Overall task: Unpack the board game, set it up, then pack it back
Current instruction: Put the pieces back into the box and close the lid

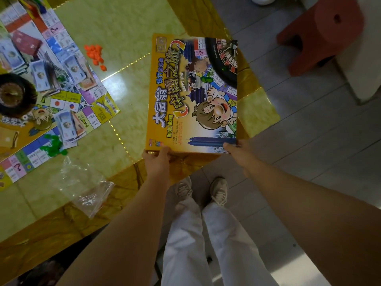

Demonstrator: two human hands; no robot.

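The orange game box [191, 93], printed with a cartoon child and a roulette wheel, lies at the table's near right corner. My left hand [157, 162] grips its near left edge and my right hand [237, 151] grips its near right corner. At the left, the game board [61, 96] lies unfolded on the table, with paper money [41, 73], a black roulette wheel [14, 93], a dark red card stack [25, 42], orange pieces [95, 53] and green pieces [53, 146] on or beside it.
An empty clear plastic bag [86, 190] lies near the front edge of the yellow-green table [127, 34]. A red plastic stool [321, 34] stands on the grey floor at the upper right. My legs and shoes [202, 193] are below the table corner.
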